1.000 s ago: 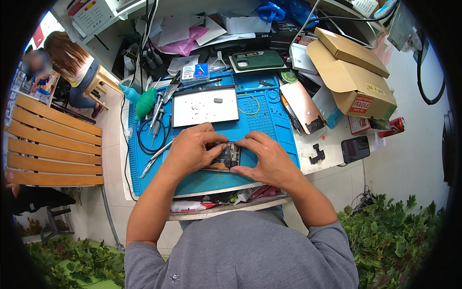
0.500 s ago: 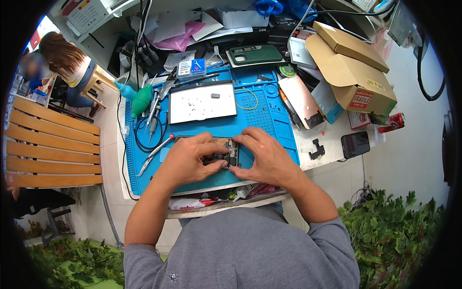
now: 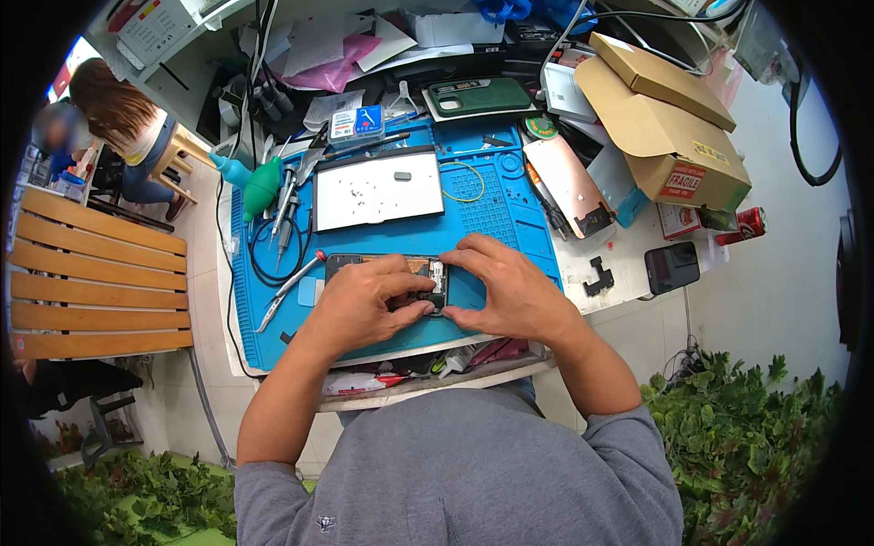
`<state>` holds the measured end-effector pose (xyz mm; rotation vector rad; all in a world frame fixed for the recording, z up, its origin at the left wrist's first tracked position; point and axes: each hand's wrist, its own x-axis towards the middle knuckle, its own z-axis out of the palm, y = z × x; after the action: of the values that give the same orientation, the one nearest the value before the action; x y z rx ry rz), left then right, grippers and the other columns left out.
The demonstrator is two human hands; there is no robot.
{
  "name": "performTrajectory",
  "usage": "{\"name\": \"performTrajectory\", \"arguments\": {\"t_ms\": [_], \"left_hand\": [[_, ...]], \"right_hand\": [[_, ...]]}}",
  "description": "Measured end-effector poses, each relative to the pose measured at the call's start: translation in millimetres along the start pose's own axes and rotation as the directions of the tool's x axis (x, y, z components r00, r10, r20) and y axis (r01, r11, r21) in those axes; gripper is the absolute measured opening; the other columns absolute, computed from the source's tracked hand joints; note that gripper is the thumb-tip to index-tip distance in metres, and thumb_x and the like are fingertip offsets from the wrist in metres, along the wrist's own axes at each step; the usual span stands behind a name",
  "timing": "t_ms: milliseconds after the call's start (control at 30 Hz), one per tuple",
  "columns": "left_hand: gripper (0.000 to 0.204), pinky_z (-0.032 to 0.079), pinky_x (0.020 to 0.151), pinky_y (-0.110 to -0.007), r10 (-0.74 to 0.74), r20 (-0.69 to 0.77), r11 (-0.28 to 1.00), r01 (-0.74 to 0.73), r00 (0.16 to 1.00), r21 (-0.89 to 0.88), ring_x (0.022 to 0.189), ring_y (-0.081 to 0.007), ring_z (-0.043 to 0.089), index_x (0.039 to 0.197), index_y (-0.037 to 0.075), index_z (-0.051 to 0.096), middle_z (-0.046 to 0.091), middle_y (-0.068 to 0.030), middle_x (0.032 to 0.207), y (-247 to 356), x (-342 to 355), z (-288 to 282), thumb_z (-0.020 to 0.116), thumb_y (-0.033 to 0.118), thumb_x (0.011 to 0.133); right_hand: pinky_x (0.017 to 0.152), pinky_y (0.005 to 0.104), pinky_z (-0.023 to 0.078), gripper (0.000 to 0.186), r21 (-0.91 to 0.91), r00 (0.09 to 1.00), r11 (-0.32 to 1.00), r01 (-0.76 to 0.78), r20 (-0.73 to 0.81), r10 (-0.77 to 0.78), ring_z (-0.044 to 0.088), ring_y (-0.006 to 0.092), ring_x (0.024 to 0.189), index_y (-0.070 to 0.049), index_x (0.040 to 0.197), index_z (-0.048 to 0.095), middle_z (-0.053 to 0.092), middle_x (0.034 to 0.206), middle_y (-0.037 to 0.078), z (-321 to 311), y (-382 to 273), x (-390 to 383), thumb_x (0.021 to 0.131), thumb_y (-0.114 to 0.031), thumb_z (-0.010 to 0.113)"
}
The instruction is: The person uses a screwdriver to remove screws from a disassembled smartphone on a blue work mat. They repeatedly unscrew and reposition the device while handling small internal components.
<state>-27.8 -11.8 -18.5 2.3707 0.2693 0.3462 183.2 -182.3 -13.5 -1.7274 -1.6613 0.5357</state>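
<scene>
An opened dark phone (image 3: pixel 344 264) lies at the front middle of the blue mat (image 3: pixel 489 221), its inner parts exposed. My left hand (image 3: pixel 364 305) is closed over it, thumb and bent fingers at the lower right inner parts, partly hiding them. My right hand (image 3: pixel 510 296) grips the phone's right end between finger and thumb. Beyond them sits a white tray (image 3: pixel 373 191) with small dark bits. To the left are tweezers (image 3: pixel 282 305), a coiled black cable, screwdrivers and a green air blower (image 3: pixel 262 189).
Cardboard boxes (image 3: pixel 669 132), a pink phone (image 3: pixel 564 182), a dark device (image 3: pixel 672 267) and a red can (image 3: pixel 742 226) occupy the right side. Papers and cases crowd the back. A person (image 3: pixel 127 127) sits at the upper left near a wooden slatted chair (image 3: pixel 100 273).
My left hand has shifted downward, exposing the upper left part of the phone; its thumb is now lower. My right hand stays at the right end, fingers slightly higher.
</scene>
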Motion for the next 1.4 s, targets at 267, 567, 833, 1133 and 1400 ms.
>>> {"name": "performTrajectory", "arguments": {"t_ms": [267,567,833,1133,1400], "left_hand": [[0.033,0.058,0.065,-0.032,-0.036,-0.037,0.999,0.034,0.999,-0.034,0.073,-0.0169,0.072,0.121,0.013,0.089,0.073,-0.0041,0.094,7.5,-3.9,-8.2,0.095,0.014,0.089],[0.033,0.058,0.064,-0.033,0.003,-0.052,0.997,0.001,0.999,0.079,0.073,-0.0190,0.072,0.118,0.016,0.091,0.072,-0.0046,0.093,5.5,5.6,-16.1,0.096,0.015,0.086],[0.031,0.058,0.061,-0.038,0.230,0.043,0.931,-0.233,0.972,0.282,0.076,-0.0200,0.074,0.118,0.023,0.089,0.068,0.0010,0.088,7.0,-14.5,-2.6,0.094,0.027,0.088],[0.030,0.060,0.063,-0.037,0.328,0.100,0.862,-0.341,0.939,0.376,0.078,-0.0187,0.073,0.121,0.014,0.086,0.068,0.0008,0.091,13.0,-17.5,3.5,0.090,0.026,0.094],[0.029,0.064,0.076,-0.041,-0.045,-0.227,0.969,0.097,0.973,0.226,0.092,-0.0269,0.079,0.122,0.010,0.086,0.079,-0.0078,0.107,3.4,-43.7,-50.0,0.089,0.017,0.094]], "right_hand": [[0.106,0.0471,0.059,0.045,-0.089,0.966,0.962,0.259,0.020,-0.258,0.068,0.0349,0.128,-0.005,0.125,0.080,0.073,0.133,0.012,4.8,0.3,-8.2,0.085,-0.020,0.096],[0.113,0.0536,0.052,0.050,-0.285,0.935,0.893,0.349,0.035,-0.354,0.059,0.0374,0.147,0.002,0.127,0.078,0.071,0.141,0.014,14.8,1.5,-18.9,0.095,-0.035,0.090],[0.128,0.0588,0.045,0.052,-0.232,0.931,0.902,0.365,0.092,-0.353,0.056,0.0384,0.158,-0.001,0.132,0.077,0.071,0.146,0.017,6.2,8.0,-17.5,0.095,-0.036,0.091],[0.131,0.0587,0.042,0.050,-0.236,0.884,0.863,0.447,0.263,-0.386,0.054,0.0371,0.160,-0.006,0.141,0.070,0.065,0.157,0.020,0.1,17.3,-22.8,0.105,-0.038,0.082],[0.123,0.0553,0.046,0.052,-0.346,0.888,0.822,0.452,0.259,-0.379,0.059,0.0337,0.154,-0.008,0.137,0.072,0.069,0.149,0.017,0.2,9.9,-20.4,0.101,-0.043,0.086]]}}
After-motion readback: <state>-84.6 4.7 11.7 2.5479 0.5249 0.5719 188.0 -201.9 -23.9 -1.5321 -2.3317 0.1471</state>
